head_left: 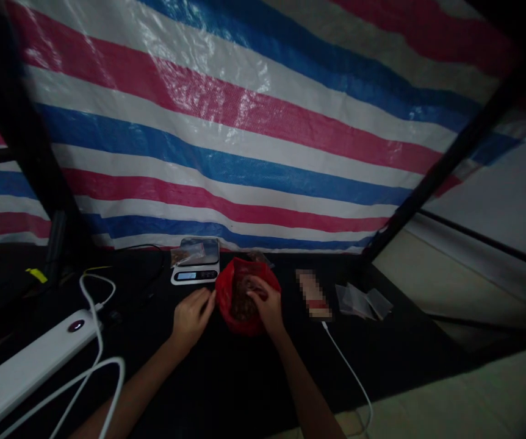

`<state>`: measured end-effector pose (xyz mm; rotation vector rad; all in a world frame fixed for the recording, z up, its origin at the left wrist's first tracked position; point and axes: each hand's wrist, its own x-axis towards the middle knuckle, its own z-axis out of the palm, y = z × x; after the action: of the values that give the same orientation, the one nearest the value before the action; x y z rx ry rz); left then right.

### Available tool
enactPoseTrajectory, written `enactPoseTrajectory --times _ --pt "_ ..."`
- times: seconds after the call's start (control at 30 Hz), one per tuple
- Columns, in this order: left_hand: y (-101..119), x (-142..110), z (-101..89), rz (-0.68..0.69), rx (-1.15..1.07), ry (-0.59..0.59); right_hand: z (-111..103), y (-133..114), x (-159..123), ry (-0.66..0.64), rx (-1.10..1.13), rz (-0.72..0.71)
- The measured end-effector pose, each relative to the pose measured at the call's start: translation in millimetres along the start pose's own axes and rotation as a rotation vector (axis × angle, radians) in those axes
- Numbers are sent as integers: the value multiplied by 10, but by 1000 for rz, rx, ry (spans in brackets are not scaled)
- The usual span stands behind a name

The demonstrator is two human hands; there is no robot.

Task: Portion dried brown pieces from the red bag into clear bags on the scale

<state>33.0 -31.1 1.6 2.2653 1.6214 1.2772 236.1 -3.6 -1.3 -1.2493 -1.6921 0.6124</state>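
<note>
Red plastic bag (246,329), open at the top, stands on a black worktop (235,384), between a person's two bare hands. Behind the worktop hangs a shiny tarpaulin (244,110) striped in red, white and blue, framed by dark posts (464,128). The room is dim; a pale floor (496,387) shows at lower right.

Inside the bag are small brown pieces (243,308), too dark to identify. The right hand (265,299) reaches into the mouth, its grip curled with fingertips near together; whether it has hold of any pieces cannot be told. The left hand (193,314) is at the bag's left edge, thumb and forefinger close together; whether that grip pinches the plastic is unclear.

Just left of the bag, a clear packet with brown contents (185,254) lies on a white digital scale (203,274) with a lit display. Another small clear packet (262,259) sits behind the bag. To the right are a blurred-out rectangular object (314,296) beside a white cable (348,366), and several flat translucent sachets (357,300).
</note>
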Motion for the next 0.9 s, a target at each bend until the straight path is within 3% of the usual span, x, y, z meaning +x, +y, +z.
enactPoseTrajectory --times 0.07,0.17,0.23,0.33,0.4,0.47,0.6,0.73,0.83,0.9 --pt "-98 125 -164 -76 58 136 -37 54 20 111 73 42" --pt "-348 408 -388 -105 102 233 -53 87 59 188 64 74" --pt "-553 610 -452 -43 131 154 -27 86 72 181 33 58" --pt "-822 887 -404 53 177 -112 26 72 53 114 -30 27" --pt "-928 1038 -323 30 188 -272 40 66 22 84 -78 22" --pt "-967 1140 -244 -4 175 -348 35 67 -10 85 -126 30" --pt "-914 1138 -142 -17 149 -297 19 113 -29 142 -161 40" --pt "-755 946 -128 -184 -203 -94 44 182 34 228 -93 -13" --pt "-487 736 -200 -257 -458 -116 63 158 39 273 9 -36" --pt "-276 604 -268 -257 -594 -178 56 91 8 237 57 -45"
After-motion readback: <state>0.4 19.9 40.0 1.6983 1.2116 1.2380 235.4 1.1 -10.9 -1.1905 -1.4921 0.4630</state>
